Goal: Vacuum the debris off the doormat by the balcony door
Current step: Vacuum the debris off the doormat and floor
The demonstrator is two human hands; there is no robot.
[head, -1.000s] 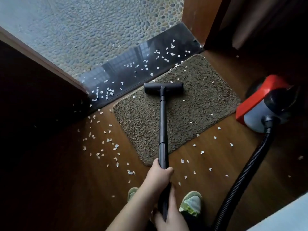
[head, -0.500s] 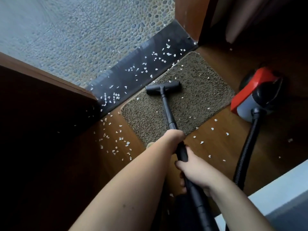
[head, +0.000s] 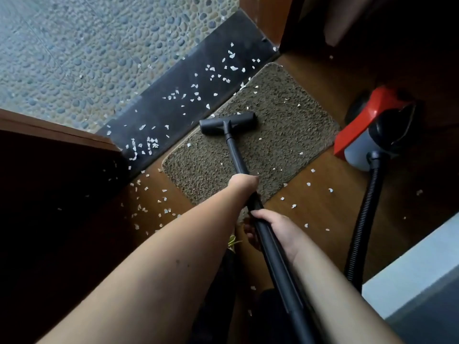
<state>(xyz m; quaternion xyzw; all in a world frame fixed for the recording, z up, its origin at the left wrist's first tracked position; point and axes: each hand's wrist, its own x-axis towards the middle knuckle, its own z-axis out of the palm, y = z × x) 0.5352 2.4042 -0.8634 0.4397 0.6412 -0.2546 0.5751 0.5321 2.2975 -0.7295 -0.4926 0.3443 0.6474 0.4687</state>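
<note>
Both hands on black wand (head: pixel 238 157). Left hand (head: pixel 244 182) grips wand further down, over near edge of mat (head: pixel 285 125); right hand (head: pixel 275 229) grips it nearer the body, fingers curled round the tube. Nozzle (head: pixel 227 122) flat on mat, near its far-left edge, just beside dark sill (head: pixel 173 105). White flakes (head: pixel 149 145) scattered thick on sill, on wood floor (head: pixel 323 209) left and right of mat; few small ones on mat itself. Red-and-grey vacuum (head: pixel 367 135) on floor right of mat, touching or just beside its right corner. Ribbed hose (head: pixel 360 227) runs from vacuum toward lower frame. Pebbled surface (head: pixel 87 58) beyond sill.
</note>
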